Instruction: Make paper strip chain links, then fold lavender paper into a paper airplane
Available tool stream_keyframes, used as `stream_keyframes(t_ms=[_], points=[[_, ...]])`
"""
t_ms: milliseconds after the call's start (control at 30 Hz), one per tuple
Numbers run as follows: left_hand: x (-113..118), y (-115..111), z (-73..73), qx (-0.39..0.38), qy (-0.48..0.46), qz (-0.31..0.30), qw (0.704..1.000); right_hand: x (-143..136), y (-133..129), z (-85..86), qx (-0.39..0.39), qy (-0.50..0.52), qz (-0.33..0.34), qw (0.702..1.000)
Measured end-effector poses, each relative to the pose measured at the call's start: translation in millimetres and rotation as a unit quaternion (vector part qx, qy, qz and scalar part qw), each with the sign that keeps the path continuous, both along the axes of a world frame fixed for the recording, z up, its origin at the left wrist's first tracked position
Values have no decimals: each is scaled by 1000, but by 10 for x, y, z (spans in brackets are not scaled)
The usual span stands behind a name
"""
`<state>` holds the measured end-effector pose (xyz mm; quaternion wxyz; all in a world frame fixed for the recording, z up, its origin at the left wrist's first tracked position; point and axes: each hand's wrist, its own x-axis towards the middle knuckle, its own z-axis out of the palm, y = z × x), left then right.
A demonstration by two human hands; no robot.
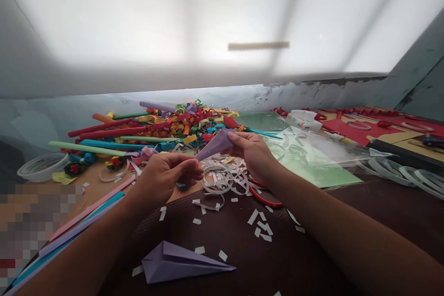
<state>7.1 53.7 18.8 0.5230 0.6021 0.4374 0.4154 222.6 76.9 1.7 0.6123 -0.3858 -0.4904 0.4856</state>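
My left hand [166, 175] and right hand [253, 150] hold a lilac paper cone [215, 144] between them, above the tabletop [100, 189]. The fingers of each hand are closed in a pinch: the left takes the narrow tip at 8 o'clock, the right takes the wide end at 2 o'clock (a two-point hold likely keeps the roll from springing open). Below the cone lies a heap of white paper strips [222, 178]; red scissors [265, 199] lie just beside it at 4 o'clock. A folded lilac paper dart [180, 261] rests on my lap at 6 o'clock. Rolled coloured paper tubes [114, 141] lie at 10 o'clock.
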Motion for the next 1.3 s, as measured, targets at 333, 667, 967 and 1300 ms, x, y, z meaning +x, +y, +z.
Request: stream_keyframes(t_ms=[333, 667, 967, 1300], points=[[8, 43, -33, -8, 3, -2, 1000, 40, -46, 134, -43, 40, 28, 998], [-1, 101, -35, 9, -22, 98, 995, 272, -73, 262, 8, -48, -27, 998], [73, 66, -46, -8, -38, 100, 994, -79, -406, 112, 173, -647, 141, 729], [39, 101, -56, 79, -55, 130, 987, 143, -247, 294, 100, -339, 122, 927]])
